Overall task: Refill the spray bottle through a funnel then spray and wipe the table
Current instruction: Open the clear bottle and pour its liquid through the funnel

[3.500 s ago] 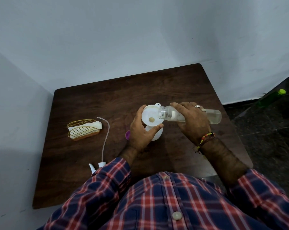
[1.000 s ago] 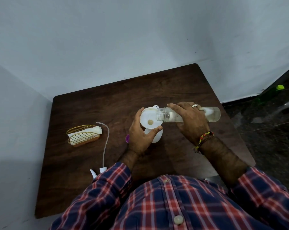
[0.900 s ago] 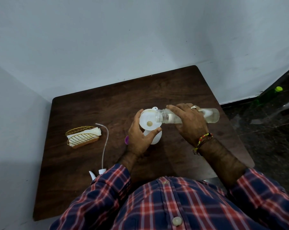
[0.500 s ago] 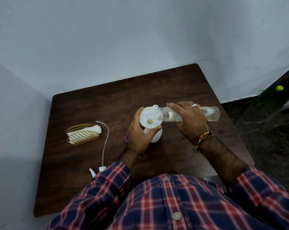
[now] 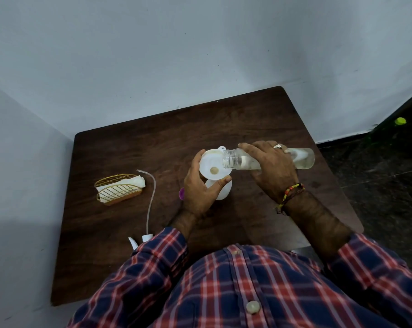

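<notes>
Pour underway; little change over last seconds: clear bottle point(image 5: 269, 159) stays near horizontal, mouth over funnel point(image 5: 214, 168). Judgement: refill step continuing, spray and wipe not begun.

Right hand point(image 5: 273, 169) wraps bottle mid-body, fingers curled over top. Left hand point(image 5: 200, 188) cups funnel rim, thumb on near edge, fingers on far side. Funnel sits in white spray bottle point(image 5: 220, 194), mid-table point(image 5: 129, 147), just beneath left palm. Spray head with tube point(image 5: 150, 202) lies apart, left, beside napkin basket point(image 5: 118, 189).

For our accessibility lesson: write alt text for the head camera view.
A right hand tips a clear bottle over a white funnel, steadied by the left hand, on a white spray bottle on a dark table.
</notes>
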{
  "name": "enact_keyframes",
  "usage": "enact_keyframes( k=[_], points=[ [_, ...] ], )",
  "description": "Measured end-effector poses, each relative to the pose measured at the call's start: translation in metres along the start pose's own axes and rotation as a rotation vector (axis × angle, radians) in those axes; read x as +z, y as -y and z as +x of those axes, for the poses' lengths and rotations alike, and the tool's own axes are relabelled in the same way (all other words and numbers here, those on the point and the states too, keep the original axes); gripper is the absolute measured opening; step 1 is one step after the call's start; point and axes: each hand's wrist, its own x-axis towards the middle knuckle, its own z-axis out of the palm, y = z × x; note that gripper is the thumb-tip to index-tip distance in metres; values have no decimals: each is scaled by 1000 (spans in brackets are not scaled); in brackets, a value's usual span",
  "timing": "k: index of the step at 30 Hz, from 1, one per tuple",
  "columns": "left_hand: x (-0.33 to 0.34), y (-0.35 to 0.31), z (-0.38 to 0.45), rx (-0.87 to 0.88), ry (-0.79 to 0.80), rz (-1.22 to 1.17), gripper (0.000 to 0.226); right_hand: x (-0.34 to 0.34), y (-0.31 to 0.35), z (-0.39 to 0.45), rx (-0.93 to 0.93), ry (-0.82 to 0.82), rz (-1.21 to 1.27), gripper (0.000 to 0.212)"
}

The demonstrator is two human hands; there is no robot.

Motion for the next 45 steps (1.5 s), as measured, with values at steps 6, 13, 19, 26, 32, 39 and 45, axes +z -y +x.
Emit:
enact_keyframes(
  k=[6, 13, 19, 26, 32, 39, 45],
  points=[
    [-1, -1, 0, 6, 9, -14, 90, 1, 0, 0, -5, 0, -4, 65],
    [-1, 1, 0, 22, 3, -11, 89, 0, 0, 0, -13, -24, -2, 62],
    [0, 3, 0, 20, -3, 2, 90, 0, 1, 0, -8, -11, -2, 62],
    [0, 2, 0, 23, -9, 8, 90, -2, 0, 0, -1, -6, -13, 61],
    [1, 2, 0, 23, -9, 9, 89, -1, 1, 0, -2, -7, -13, 62],
    [1, 3, 0, 23, -6, 1, 91, 0, 0, 0, -6, -22, -10, 63],
    [2, 4, 0, 28, -12, -2, 89, 0, 1, 0, -5, -29, -16, 61]
  ],
)
